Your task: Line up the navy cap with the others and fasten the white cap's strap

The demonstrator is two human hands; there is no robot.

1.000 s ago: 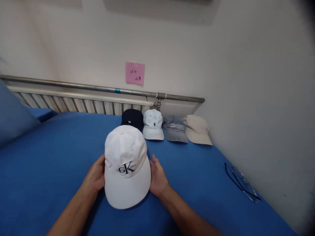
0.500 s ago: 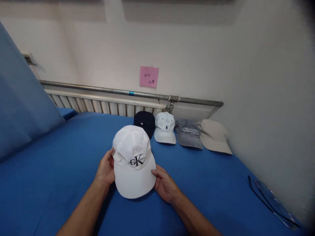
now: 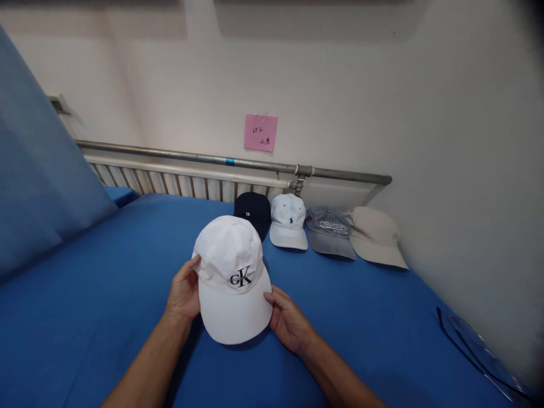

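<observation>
A white baseball cap (image 3: pixel 232 260) with black "CK" lettering is held between my two hands, its brim pointing toward me. My left hand (image 3: pixel 183 289) grips the cap's left side, thumb on the crown and the other fingers partly hidden behind it. At the brim's right edge, my right hand (image 3: pixel 289 318) pinches with the thumb on top and fingers underneath. Just behind the held cap, a black cap (image 3: pixel 254 211) is partly covered by it. Beside that, in a row, sit a pale blue-white cap (image 3: pixel 288 221), a grey cap (image 3: pixel 330 232) and a beige cap (image 3: pixel 377 235).
The caps rest on a blue sheet (image 3: pixel 127 272). Along the wall run a metal pipe (image 3: pixel 178 154) and a radiator (image 3: pixel 161 180), with a pink note (image 3: pixel 260 133) above. A blue curtain (image 3: pixel 38 158) hangs at left; glasses (image 3: pixel 480 354) lie at right.
The view has shifted slightly, moving the background a little to the right. Both hands keep their hold on the white cap, which has turned very slightly.
</observation>
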